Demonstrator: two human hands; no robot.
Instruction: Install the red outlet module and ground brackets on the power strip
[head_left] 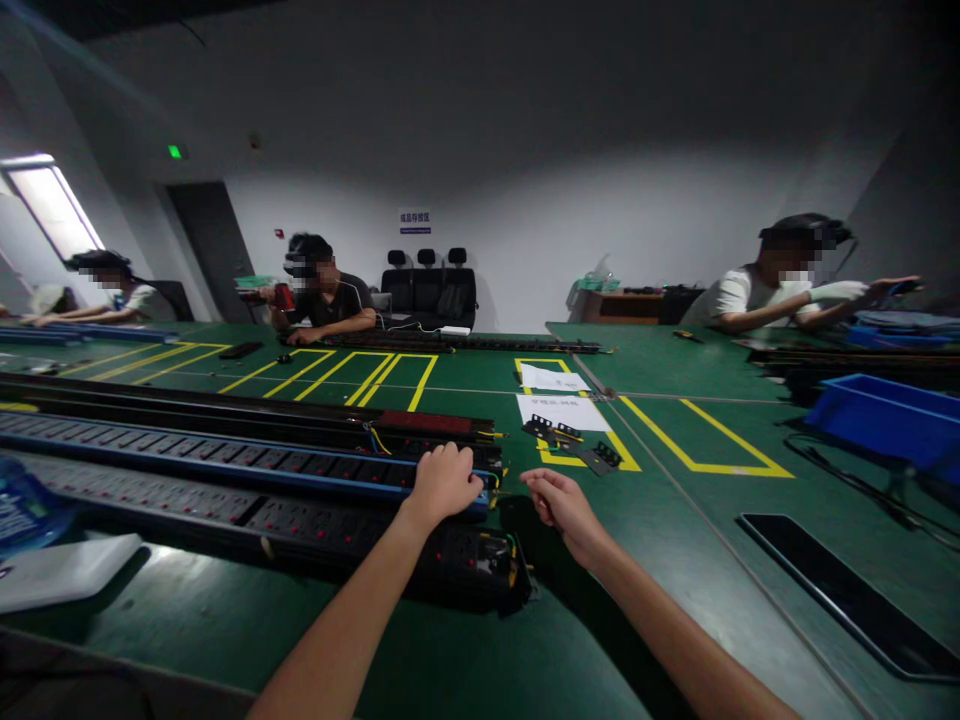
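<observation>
My left hand (pixel 444 480) is closed over the right end of a long blue-edged power strip (pixel 300 462), its fingers curled down on the black socket face. Just right of that end, my right hand (pixel 561 505) is held above the table with thumb and fingers pinched together; anything between them is too small to make out. Short yellow wires (pixel 495 482) stick out of the strip's end, near my right fingertips. Nearer to me lies a grey and black power strip (pixel 322 525) with red switches and an open end showing wires.
Dark rails (pixel 435 422) lie behind the strips. Black brackets (pixel 574 440) rest by paper sheets (pixel 562 413) inside yellow tape. A phone-like slab (pixel 840 585) and a blue bin (pixel 885 420) are at right, a white case (pixel 67 572) at left. Several people work across the green table (pixel 660 540).
</observation>
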